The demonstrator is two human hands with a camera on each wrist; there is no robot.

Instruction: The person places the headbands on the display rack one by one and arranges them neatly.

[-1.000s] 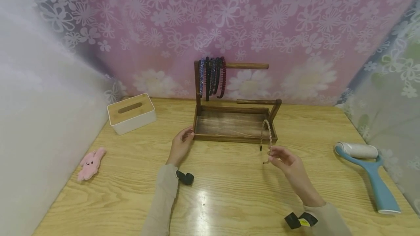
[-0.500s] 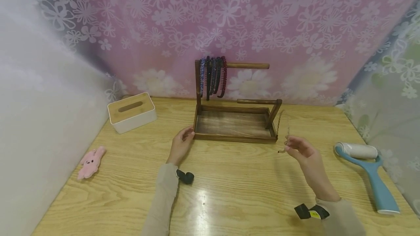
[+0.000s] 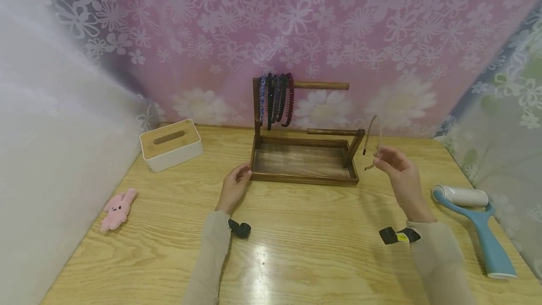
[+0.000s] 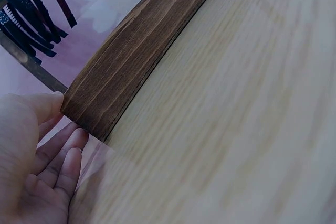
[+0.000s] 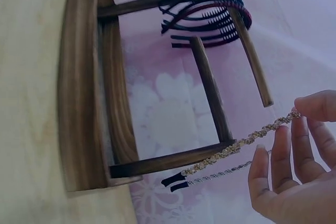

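A dark wooden headband rack (image 3: 302, 180) stands on the table, with a tray base, a tall upper bar (image 3: 323, 85) and a shorter lower bar (image 3: 332, 132). Several headbands (image 3: 277, 100), blue, black and dark red, hang at the left of the upper bar. My left hand (image 3: 234, 185) holds the tray's front left corner, thumb (image 4: 50, 106) against its edge. To the right of the rack, my right hand (image 3: 400, 173) pinches a gold beaded headband (image 5: 236, 148) between thumb and fingers. Its black-tipped ends point towards the rack, apart from the lower bar in the head view.
A white tissue box (image 3: 171, 147) with a wooden lid stands at the back left. Near the left edge lies a pink plush toy (image 3: 119, 208). A blue-handled lint roller (image 3: 478, 220) lies at the right. Floral cloth (image 3: 199, 18) rises behind the table.
My right hand has carried the beaded headband from in front of the tray's right end to the right, then up and back beside the lower bar. My left hand stays at the corner.
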